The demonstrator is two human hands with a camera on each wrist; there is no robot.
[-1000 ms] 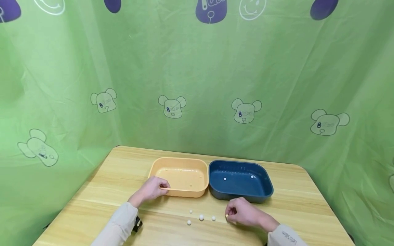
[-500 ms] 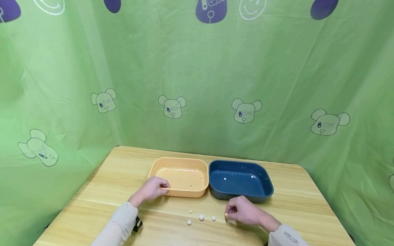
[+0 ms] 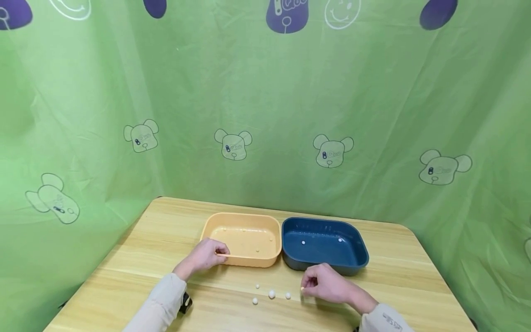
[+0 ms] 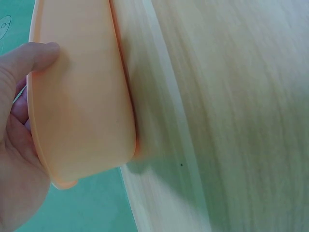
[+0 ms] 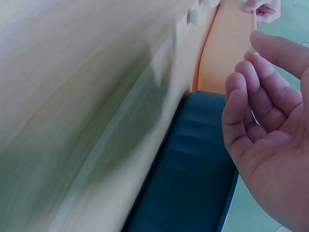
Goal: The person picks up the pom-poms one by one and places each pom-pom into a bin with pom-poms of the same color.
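Green printed fabric (image 3: 269, 92) is hanging behind the wood-grain table (image 3: 170, 221) I am watching remotely. Just left of the dark-blue, rounded rectangular tray (image 3: 321, 253), the left hand (image 3: 205, 253) is gripping the near rim of the pale-orange, rounded rectangular tray (image 3: 244, 240). Off the blue tray's near side, the right hand (image 3: 327, 283) is pinching a tiny pale-yellow round bead (image 3: 302, 288) between thumb and fingertip; four white balls (image 3: 271, 294) are lying to that tray's near left. I am judging this a bead-handling step, the next move calling for a light, steady pinch.
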